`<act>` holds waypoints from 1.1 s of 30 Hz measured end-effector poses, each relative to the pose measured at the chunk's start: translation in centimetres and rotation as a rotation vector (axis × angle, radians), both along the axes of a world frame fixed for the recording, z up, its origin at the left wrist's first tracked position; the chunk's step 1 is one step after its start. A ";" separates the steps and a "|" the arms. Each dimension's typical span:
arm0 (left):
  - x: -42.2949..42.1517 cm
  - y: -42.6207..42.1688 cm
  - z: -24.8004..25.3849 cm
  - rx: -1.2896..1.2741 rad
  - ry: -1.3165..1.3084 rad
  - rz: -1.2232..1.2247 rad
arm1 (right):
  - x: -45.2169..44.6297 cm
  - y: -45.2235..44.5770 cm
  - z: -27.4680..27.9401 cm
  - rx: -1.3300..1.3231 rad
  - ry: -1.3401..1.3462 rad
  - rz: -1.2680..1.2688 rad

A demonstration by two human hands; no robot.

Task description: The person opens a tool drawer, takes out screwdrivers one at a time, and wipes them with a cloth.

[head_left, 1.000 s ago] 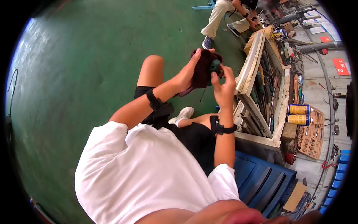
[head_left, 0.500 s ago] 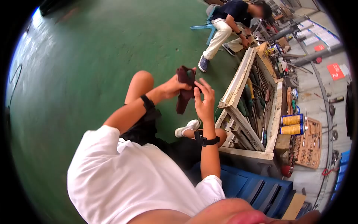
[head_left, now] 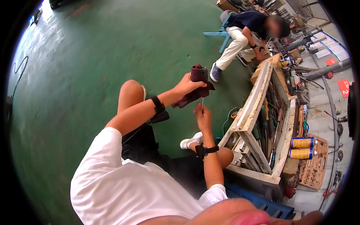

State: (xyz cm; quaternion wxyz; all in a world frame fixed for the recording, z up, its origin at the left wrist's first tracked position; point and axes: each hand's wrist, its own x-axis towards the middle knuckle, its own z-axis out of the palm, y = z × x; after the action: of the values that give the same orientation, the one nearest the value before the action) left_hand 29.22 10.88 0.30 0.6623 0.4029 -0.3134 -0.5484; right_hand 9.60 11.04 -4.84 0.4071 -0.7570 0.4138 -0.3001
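Note:
A dark maroon cloth [head_left: 197,74] is bunched in my left hand [head_left: 187,86], whose fingers are closed around it. A bit of green handle [head_left: 204,70] shows at the cloth's upper right edge. From under the cloth a thin metal shaft [head_left: 203,101] points down towards my body. My right hand [head_left: 204,119] pinches the lower end of this shaft, just below the cloth. How much of the handle the cloth covers is hidden.
On the right, a worn metal-framed box [head_left: 287,138] holds several screwdrivers and long tools. Beyond it are two yellow-and-blue cans [head_left: 301,153] and a socket set [head_left: 314,165]. Another person [head_left: 240,37] sits on a blue stool [head_left: 225,35] at the upper right.
My right hand has moved from beside the green handle down to the shaft's lower end. My left hand has turned, and the cloth now wraps closely about the handle.

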 end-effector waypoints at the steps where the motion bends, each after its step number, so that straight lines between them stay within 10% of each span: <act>1: 0.0 -0.2 -0.9 0.047 -0.026 -0.004 | 0.1 -0.4 -0.8 0.009 0.006 0.008; 7: 1.0 -1.6 -5.0 0.268 0.505 0.036 | -0.9 -2.1 -4.0 -0.022 0.278 0.080; 14: 3.8 -0.8 -2.5 -0.010 0.898 -0.234 | 0.6 -1.9 -2.4 0.606 -0.283 0.469; 19: 0.7 -1.1 -4.5 0.355 0.950 -0.195 | 1.9 -0.5 -2.3 0.811 -0.333 0.506; 33: 4.3 -0.1 -3.7 0.008 0.834 0.068 | 2.6 0.7 -3.2 0.063 -0.010 0.144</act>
State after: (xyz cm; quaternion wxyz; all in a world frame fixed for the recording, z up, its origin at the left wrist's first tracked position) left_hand 33.48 10.80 -3.44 0.7488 0.1590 -0.0027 -0.6435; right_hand 12.19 11.75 -8.04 0.4534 -0.7701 0.3654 -0.2606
